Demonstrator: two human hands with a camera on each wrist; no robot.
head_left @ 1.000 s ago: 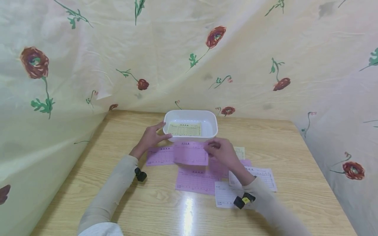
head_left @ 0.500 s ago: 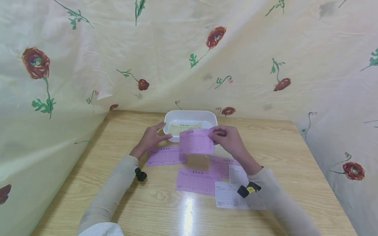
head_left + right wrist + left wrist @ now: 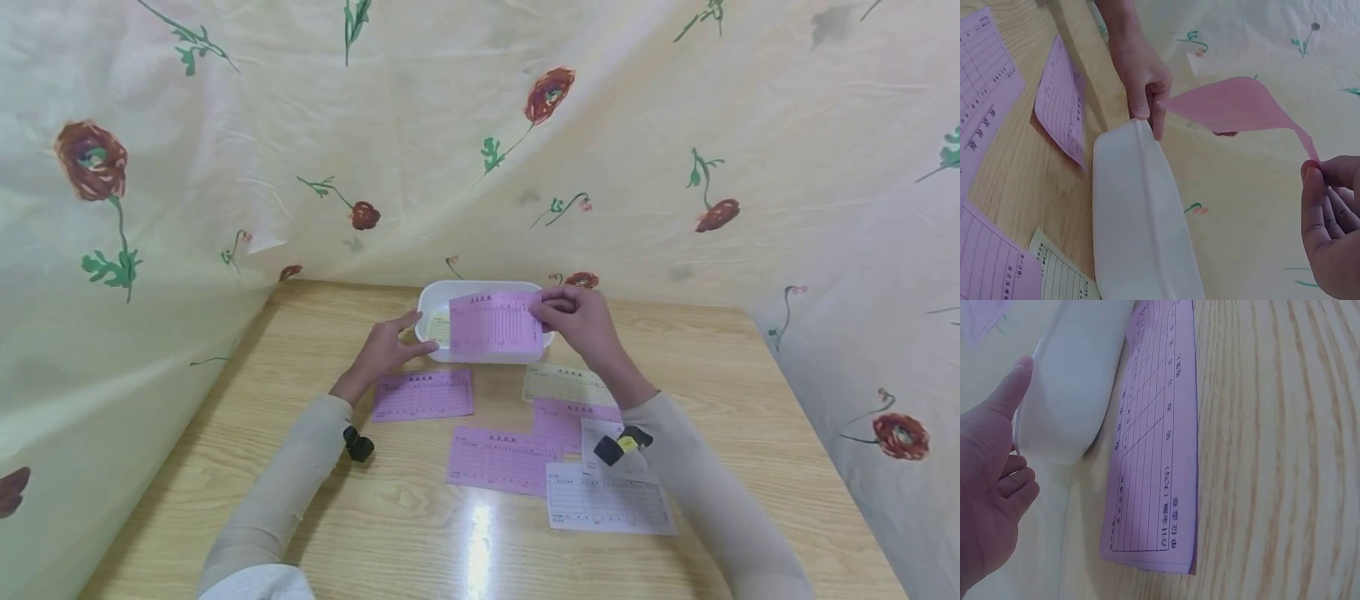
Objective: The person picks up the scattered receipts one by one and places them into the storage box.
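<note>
- By the right hand [image 3: 581, 323], a pink slip [image 3: 493, 327] is pinched at its right edge, held above the white tray [image 3: 431, 293].
- By the left hand [image 3: 381, 352], the tray's left end is gripped.
- A yellow slip [image 3: 439, 331] is contained inside.

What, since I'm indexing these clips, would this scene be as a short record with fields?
Surface: light wood-grained table
Left hand: holding one end of the white, rounded-rectangular, plastic-looking tub
Right hand: pinching a pink printed paper slip above the tub
In tub: pale yellow printed paper slip, partly hidden
On table: three more pink slips, another pale yellow slip, two white printed paper slips
</note>
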